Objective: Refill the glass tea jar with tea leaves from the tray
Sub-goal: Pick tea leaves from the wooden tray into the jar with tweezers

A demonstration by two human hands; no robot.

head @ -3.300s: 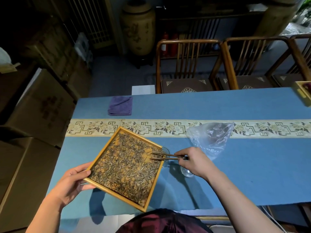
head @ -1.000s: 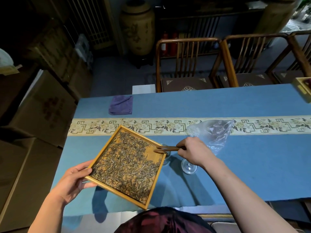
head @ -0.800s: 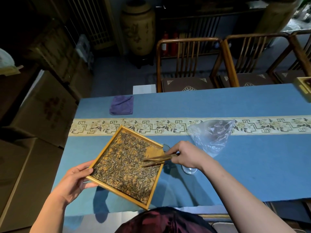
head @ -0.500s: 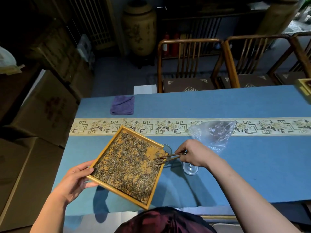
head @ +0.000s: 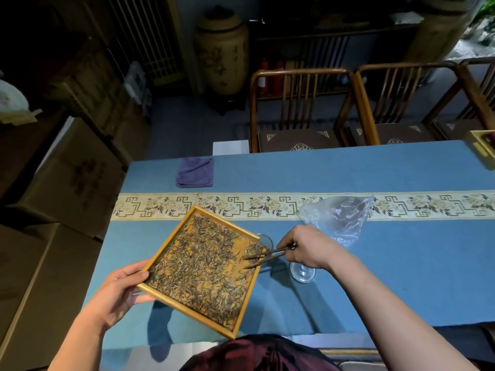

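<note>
A square wooden tray covered with dry tea leaves is held tilted above the blue table. My left hand grips its near left edge. My right hand holds wooden tongs whose tips lie among the leaves at the tray's right corner. The rim of the glass tea jar shows just behind that corner; the rest of it is hidden by the tray. A glass lid lies on the cloth under my right wrist.
A crumpled clear plastic bag lies right of my right hand on the patterned runner. A folded purple cloth sits at the far left of the table. Wooden chairs stand behind it, cardboard boxes on the left.
The tongs dipped into the leaves, drew back toward the jar, and now lie with their tips at the tray's right corner again. The left hand has kept the tray almost still.
</note>
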